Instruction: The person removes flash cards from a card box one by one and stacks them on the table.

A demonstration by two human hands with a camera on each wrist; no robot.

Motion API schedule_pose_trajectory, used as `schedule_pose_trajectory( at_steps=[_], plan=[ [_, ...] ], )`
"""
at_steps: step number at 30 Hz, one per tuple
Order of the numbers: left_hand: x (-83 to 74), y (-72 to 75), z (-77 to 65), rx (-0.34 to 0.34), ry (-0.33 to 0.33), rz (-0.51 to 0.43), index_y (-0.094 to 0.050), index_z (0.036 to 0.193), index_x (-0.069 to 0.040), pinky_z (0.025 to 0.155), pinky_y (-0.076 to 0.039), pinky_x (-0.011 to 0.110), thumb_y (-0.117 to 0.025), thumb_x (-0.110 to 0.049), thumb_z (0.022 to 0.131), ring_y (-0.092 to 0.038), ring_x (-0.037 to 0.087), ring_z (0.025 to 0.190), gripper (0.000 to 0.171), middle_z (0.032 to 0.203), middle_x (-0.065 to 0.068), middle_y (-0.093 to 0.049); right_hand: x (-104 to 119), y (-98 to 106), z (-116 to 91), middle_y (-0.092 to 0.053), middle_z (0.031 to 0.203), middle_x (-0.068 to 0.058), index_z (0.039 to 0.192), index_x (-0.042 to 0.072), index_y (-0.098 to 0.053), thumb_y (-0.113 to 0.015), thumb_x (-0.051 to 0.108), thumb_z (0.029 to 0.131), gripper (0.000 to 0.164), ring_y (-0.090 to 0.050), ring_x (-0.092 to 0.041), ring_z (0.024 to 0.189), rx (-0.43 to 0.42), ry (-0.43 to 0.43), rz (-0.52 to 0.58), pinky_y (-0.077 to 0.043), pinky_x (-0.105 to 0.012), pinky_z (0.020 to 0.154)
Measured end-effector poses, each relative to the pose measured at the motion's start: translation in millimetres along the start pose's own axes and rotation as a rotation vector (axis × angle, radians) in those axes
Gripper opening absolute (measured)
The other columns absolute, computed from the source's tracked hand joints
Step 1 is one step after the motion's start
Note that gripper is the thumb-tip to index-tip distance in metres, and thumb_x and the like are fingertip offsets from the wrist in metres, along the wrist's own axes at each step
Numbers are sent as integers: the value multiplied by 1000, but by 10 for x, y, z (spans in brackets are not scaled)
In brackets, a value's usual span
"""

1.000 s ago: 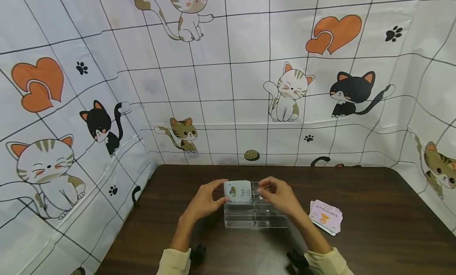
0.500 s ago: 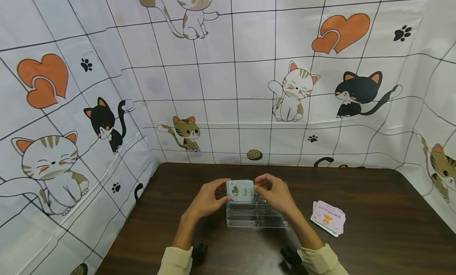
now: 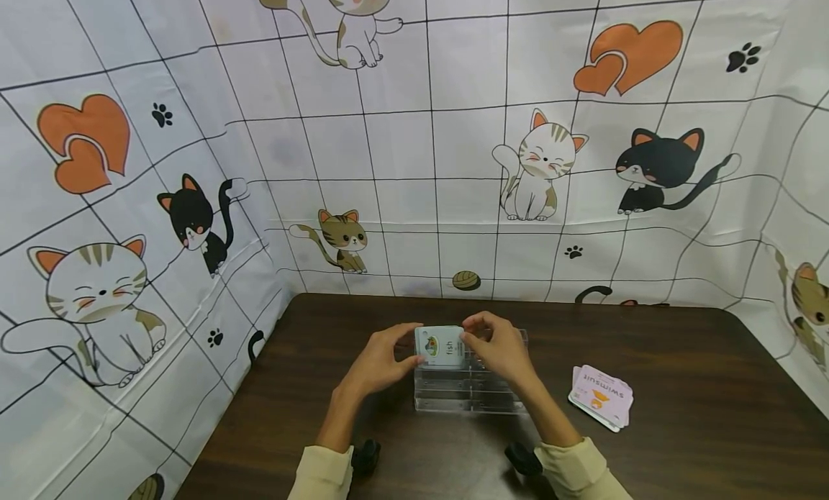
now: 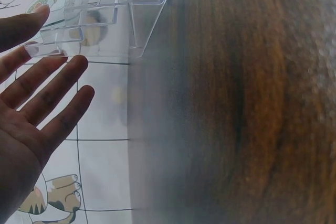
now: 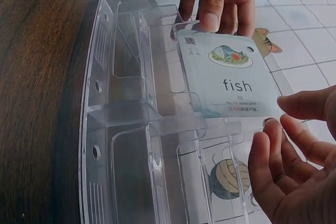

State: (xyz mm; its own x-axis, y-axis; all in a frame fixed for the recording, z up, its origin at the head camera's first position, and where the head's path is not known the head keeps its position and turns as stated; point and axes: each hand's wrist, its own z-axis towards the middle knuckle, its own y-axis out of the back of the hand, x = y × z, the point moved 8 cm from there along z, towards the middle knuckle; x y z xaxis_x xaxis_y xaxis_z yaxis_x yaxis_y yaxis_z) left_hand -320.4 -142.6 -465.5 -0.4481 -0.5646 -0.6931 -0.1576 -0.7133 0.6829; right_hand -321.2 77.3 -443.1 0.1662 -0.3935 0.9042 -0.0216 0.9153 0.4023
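Observation:
A pale blue flashcard (image 3: 443,347) printed "fish", with a plate drawing, stands in the back left compartment of a clear tiered acrylic holder (image 3: 443,399). My left hand (image 3: 381,363) holds the card by its left edge, thumb on the front and other fingers behind. In the left wrist view the lower fingers of that hand (image 4: 42,103) are spread and straight. On the opposite edge, my right hand (image 3: 500,350) pinches the card's corner between thumb and index finger. The right wrist view shows the holder's nearer compartments (image 5: 131,171) with bare clear walls.
A loose pile of flashcards (image 3: 602,398), topped by a pink one printed "swimsuit", lies right of the holder on the dark wooden table (image 3: 686,385). Behind the table hangs a white cloth (image 3: 401,162) with cat drawings and grid lines.
My right hand has moved left from beside the card to its right edge and now pinches it. The left hand has kept its hold; the whole head view has shifted slightly.

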Motion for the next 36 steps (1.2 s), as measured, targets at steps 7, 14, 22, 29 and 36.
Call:
schedule_pose_trajectory(
  at_steps=[7,14,22,29,36],
  plan=[
    [1,-2,4,-5,-3,11,-58,152,-8,102,-61,52,-81,-16,98,-74,29,119,59,139,11,-70,-3,-8,15,-78,94,-8,108,7,-77,-79,12,98,11,-66,-17,68,-3,5,-34,-52,-26,56],
    [3,-4,5,-7,-5,27,-59,151,-13,103,-61,50,-81,-16,97,-74,27,117,58,137,10,-71,14,5,17,-76,90,-10,107,5,-77,-75,10,100,9,-64,-13,69,-1,29,-18,-50,-24,58],
    [-1,3,9,1,0,32,-57,153,-10,102,-61,52,-80,-16,99,-74,31,120,59,143,12,-68,5,22,14,-73,91,-11,109,3,-74,-72,12,102,11,-61,-13,70,10,-1,17,-49,-25,57],
    [-3,9,2,4,7,15,-56,154,-8,103,-60,53,-80,-16,99,-73,33,121,60,144,14,-67,-8,21,19,-69,94,-15,112,-2,-69,-66,9,106,13,-59,-17,73,26,-38,91,-53,-24,60],
    [0,-5,6,16,-8,20,-56,154,-9,103,-61,51,-79,-15,99,-73,32,121,60,144,13,-67,-23,45,13,-70,100,-17,118,-4,-65,-62,10,108,17,-68,-23,84,43,-73,143,-59,-30,68]
  ],
)
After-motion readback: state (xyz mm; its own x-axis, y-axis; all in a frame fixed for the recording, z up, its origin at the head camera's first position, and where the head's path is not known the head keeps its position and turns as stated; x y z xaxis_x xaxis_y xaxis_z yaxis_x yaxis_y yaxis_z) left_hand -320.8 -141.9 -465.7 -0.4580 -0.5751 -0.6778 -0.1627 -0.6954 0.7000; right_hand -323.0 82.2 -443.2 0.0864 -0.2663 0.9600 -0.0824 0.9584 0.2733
